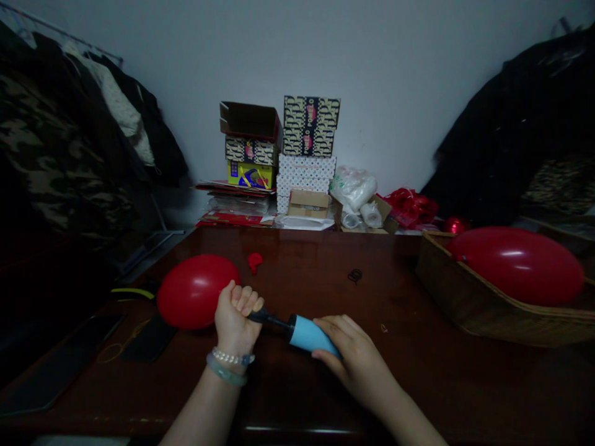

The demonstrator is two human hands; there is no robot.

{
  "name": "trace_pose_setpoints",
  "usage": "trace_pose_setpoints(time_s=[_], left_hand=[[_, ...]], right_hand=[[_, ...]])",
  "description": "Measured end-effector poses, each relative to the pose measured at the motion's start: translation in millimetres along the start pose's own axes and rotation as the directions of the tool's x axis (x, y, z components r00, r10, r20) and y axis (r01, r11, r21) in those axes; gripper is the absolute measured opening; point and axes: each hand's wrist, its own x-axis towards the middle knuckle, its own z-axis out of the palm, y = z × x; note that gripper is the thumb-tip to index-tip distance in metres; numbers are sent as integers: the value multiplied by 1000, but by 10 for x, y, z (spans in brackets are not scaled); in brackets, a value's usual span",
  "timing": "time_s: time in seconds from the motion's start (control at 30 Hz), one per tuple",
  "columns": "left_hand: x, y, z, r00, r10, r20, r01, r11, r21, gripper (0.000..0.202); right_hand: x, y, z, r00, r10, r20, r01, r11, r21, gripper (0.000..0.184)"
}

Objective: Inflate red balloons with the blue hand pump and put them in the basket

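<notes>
Above the table (302, 266), left hand (238, 316) and right hand (356, 353) grip a pale blue pump (307, 334); alongside bulges a glossy red balloon (195, 292).

Light blue on the cylindrical hand pump (310, 334), black on its slim handle (260, 315). Plain glossy red on the round inflated balloon (198, 292) at left; same red on the larger oval balloon (518, 265) at right, over brown in the woven basket (478, 319). Deep reddish brown on the polished tabletop (297, 396). Translucent pale green on the smooth bangle (226, 371); whitish, with a bluish piece, on the beaded bracelet (227, 357). Farther back: dark-and-cream lettering pattern, red patches, on the upright cardboard boxes (297, 133); small dark dots over white on the stacked cartons (304, 176); yellow with purple on the low printed box (248, 176). Green-brown-black camouflage on the hanging cloth garment (69, 155). Pale blue-grey, unpatterned, on the flat wall (395, 80).
</notes>
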Motion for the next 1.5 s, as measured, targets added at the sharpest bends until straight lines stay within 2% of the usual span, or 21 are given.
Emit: trace_pose_setpoints(time_s=[0.17,0.27,0.4,0.63,0.73,0.83,0.97,1.1,1.2,1.33,1.5], left_hand=[[122,311,-37,996,87,7,-87,996,-15,42],[130,398,-36,994,111,1,-111,994,-18,41],[90,335,-27,995,97,-9,-97,995,-27,40],[-1,-59,-27,1000,-25,-1,25,999,-25,44],[-51,-141,9,999,-44,0,44,999,-5,44],[-71,-77,71,1000,-21,21,20,1000,13,44],[-26,172,111,997,49,57,-51,999,20,44],[64,409,44,992,113,53,-114,993,8,43],[114,487,-16,990,129,55,-129,992,-13,42],[122,441,-36,992,112,61,-111,994,-24,42],[51,182,-3,999,31,29,-31,999,-11,44]], right_hand=[[4,117,-169,996,53,75,-52,999,-10,39],[-2,142,-205,994,70,79,-69,997,-26,38],[-8,117,-156,996,61,63,-57,997,-60,38],[-16,4,33,1000,5,-12,-6,997,-74,38],[-19,-31,101,998,-16,-59,12,998,-68,39],[-10,-45,88,998,-26,-63,24,999,-29,39],[13,-11,-25,1000,-9,-25,9,1000,1,39],[21,64,-121,998,37,41,-36,999,-10,38],[19,94,-143,997,50,64,-49,999,-16,39],[22,78,-126,997,53,58,-51,998,-38,37],[7,15,-39,999,29,13,-28,998,-61,36]])
